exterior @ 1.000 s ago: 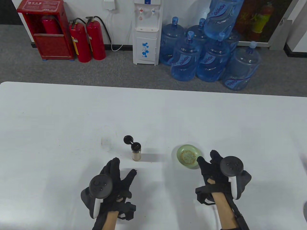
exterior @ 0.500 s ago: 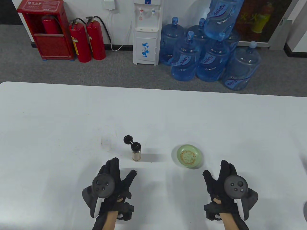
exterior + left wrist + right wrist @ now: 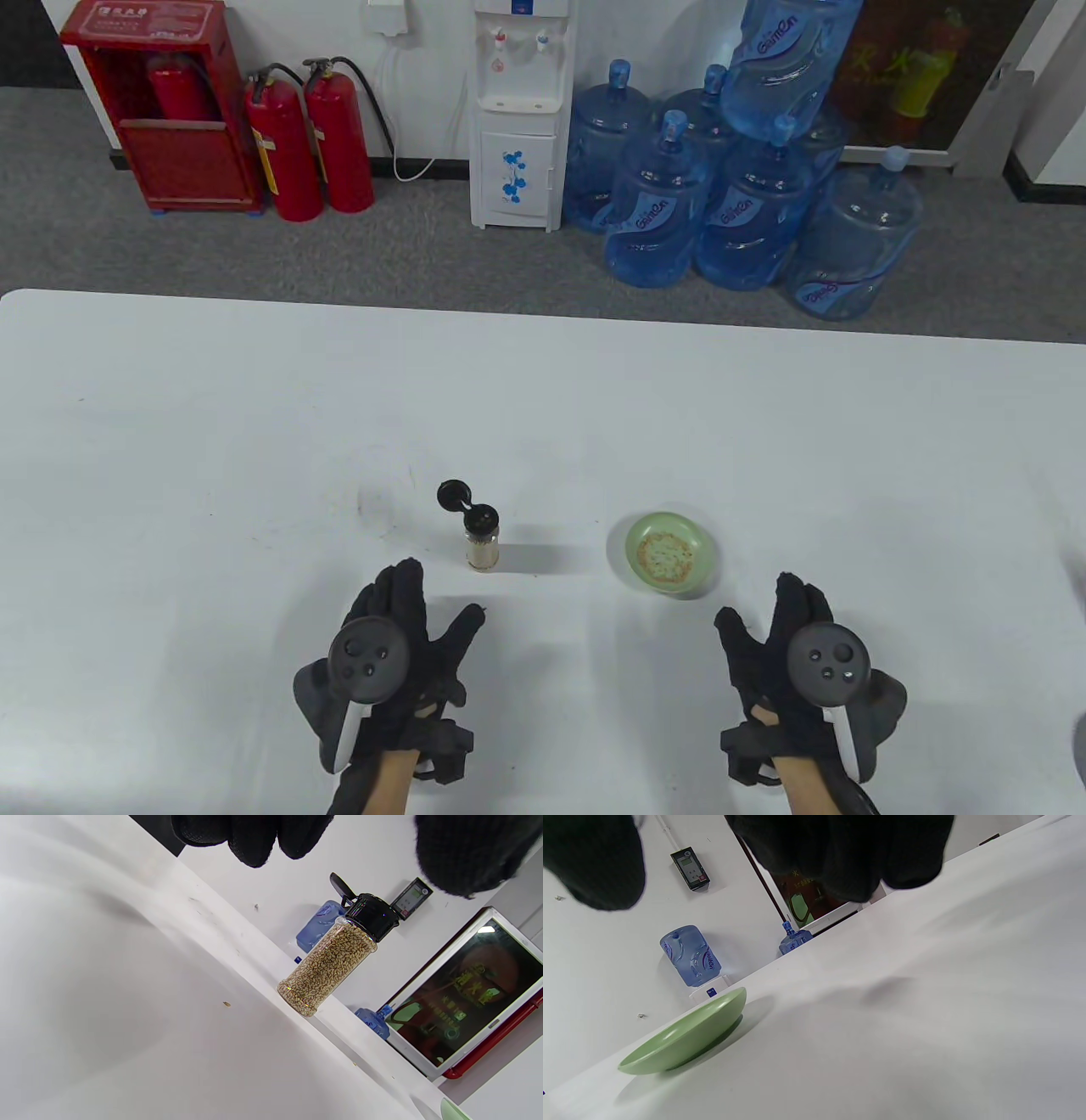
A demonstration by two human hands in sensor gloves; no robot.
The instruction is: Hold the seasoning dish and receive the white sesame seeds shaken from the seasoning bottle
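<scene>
both hands are off everything rn. the seasoning dish (image 3: 670, 556), small pale green w/ a ring of sesame seeds (image 3: 667, 554) in the middle, sits flat on the white table (image 3: 543, 407), right of center. the right hand (image 3: 793, 671) is nearer the bottom edge and a bit to the right of it, well apart, palm down, fingers spread loosely and pointing up-table, holding nothing. from the right wrist view the dish (image 3: 685, 1035) is ahead and to the left on the table, w/ the gloved fingers (image 3: 848, 853) hanging above and not touching it.

the seasoning bottle (image 3: 483, 539) stands upright left of the dish, clear body full of seeds, black flip cap (image 3: 455, 495) swung open and hanging off the back. the left hand (image 3: 394, 654) is just below it, slightly left, near but not touching, fingers spread, thumb out to the right, nothing in it. left wrist view shows the bottle (image 3: 331, 963) standing on its own w/ the fingertips (image 3: 254, 836) above and apart. one stray seed (image 3: 227, 1004) lies on the table near its base.

behind the table: water jugs (image 3: 730, 170), a white dispenser (image 3: 519, 110), red extinguishers (image 3: 310, 136).
</scene>
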